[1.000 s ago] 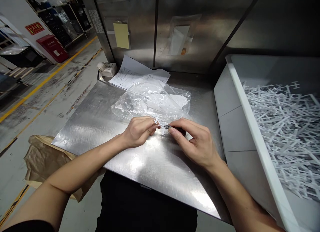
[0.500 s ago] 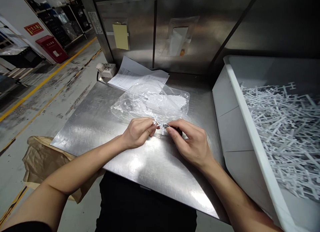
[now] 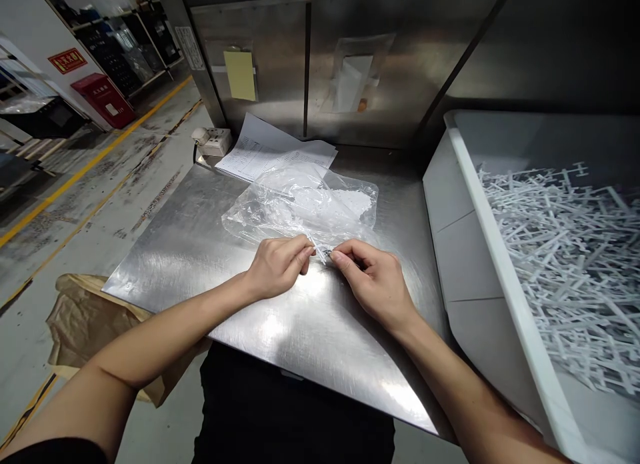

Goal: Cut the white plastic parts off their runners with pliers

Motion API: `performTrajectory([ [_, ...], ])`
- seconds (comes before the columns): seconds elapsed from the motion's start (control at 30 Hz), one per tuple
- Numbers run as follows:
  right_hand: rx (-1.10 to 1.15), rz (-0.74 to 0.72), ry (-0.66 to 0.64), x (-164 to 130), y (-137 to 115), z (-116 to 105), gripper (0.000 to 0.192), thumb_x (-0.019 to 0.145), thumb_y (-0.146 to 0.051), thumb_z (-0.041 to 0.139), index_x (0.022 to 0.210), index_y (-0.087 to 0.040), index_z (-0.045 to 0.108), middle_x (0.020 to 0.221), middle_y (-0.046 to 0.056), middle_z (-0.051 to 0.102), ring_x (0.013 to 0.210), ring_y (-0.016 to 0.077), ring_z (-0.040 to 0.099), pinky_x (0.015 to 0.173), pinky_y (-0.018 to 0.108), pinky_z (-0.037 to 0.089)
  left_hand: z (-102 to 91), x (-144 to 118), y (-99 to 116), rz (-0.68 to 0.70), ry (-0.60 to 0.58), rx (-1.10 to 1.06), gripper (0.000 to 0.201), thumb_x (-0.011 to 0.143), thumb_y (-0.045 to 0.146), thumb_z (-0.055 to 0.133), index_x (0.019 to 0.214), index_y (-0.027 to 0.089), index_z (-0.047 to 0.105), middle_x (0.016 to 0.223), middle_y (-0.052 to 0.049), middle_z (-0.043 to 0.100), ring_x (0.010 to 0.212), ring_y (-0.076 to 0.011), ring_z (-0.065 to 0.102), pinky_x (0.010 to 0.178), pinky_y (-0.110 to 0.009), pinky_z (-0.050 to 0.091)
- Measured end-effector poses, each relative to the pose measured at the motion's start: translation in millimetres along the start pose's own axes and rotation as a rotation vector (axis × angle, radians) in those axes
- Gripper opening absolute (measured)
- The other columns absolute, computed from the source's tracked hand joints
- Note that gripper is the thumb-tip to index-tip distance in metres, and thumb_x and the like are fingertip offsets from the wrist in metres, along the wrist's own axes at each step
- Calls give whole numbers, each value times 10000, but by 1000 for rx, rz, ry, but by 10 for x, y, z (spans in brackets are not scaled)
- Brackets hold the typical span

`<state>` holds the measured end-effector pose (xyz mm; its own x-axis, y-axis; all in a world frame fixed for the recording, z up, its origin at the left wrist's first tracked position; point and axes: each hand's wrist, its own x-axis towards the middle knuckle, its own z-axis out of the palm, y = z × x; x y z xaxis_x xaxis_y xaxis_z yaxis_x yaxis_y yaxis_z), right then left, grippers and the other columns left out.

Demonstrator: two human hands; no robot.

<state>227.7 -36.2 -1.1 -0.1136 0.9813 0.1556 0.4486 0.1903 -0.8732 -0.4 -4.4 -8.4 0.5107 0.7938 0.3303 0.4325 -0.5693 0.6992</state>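
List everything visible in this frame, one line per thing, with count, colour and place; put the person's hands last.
steel table: one, brushed silver, centre.
plastic bag: one, clear, crumpled, mid-table just beyond the hands, white bits inside.
small white plastic piece: one, pinched between both hands' fingertips; a small dark tool at the right fingers, too small to identify.
papers: a few white sheets, back of table.
power socket: one, white, back left corner.
yellow note: one, on the steel back panel.
white bin: one, right side, full of white plastic strips.
brown paper: one, on the floor, left.
red box: one, far left.
left hand: pinching the piece.
right hand: pinching at the piece.
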Motion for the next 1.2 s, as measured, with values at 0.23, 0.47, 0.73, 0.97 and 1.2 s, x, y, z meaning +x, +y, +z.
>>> performTrajectory([
  [0.23,67,-136,2,-16,-76,-23,186,1057,-337,670,933,-219,743,844,1,739,745,163,641,699,300,466,-4,7,-6,39,40,5,302,1140,244,486,872,198,617,752,16,721,687,-132,666,748,-268,491],
  [0.47,46,-180,-32,-36,-112,-39,167,1068,-313,666,946,-225,738,830,-7,735,736,160,650,684,304,470,10,9,-17,112,86,47,340,1153,260,469,840,202,590,743,2,711,681,-144,655,727,-285,492],
  [0.73,23,-217,-30,-43,-167,-55,141,1054,-296,674,947,-234,741,841,7,757,743,184,683,684,323,492,9,11,-20,163,91,86,349,1153,256,451,832,205,576,731,-10,685,668,-149,637,701,-286,486],
  [0.97,64,-139,-22,-47,-108,-8,182,1070,-324,666,945,-227,756,856,5,760,752,172,670,685,307,481,29,-5,0,145,120,139,311,1131,239,476,842,196,582,689,7,644,615,-137,601,663,-273,450],
  [1.2,151,-8,-18,-32,-56,72,258,1037,-360,679,842,-200,732,741,-3,676,686,158,592,634,291,430,50,-22,-37,30,68,232,229,1110,278,525,970,194,686,749,4,712,660,-156,667,638,-274,396],
])
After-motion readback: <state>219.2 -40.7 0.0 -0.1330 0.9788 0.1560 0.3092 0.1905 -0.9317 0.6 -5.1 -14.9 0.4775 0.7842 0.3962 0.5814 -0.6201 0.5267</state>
